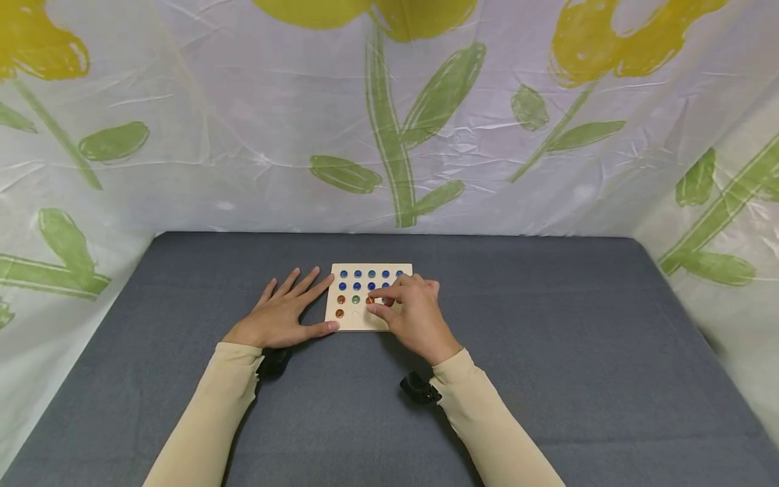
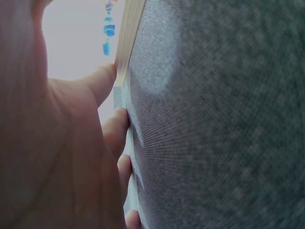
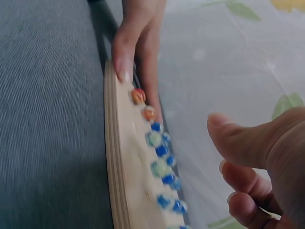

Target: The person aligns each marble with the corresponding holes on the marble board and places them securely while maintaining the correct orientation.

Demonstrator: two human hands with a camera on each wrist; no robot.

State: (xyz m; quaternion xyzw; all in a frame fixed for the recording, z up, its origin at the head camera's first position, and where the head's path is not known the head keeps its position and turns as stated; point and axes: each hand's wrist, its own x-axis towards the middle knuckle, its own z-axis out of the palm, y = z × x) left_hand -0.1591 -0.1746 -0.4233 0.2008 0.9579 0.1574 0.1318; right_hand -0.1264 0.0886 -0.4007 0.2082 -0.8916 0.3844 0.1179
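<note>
Wooden board [image 1: 360,325] of marbles [image 1: 356,287], set on the grey cloth's [image 1: 548,338] far half. Its left edge is touched by the spread left hand [image 1: 278,315]; an orange marble [image 1: 370,300] is seemingly pinched by the right hand [image 1: 416,319].

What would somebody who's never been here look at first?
Probably the big yellow flowers on the pale sheet behind the dark tabletop. Next, the blue, green and red marbles in rows on the wooden board, near the tabletop's middle. Then the left hand, spread at the board's left edge, and the right hand over its right side.
</note>
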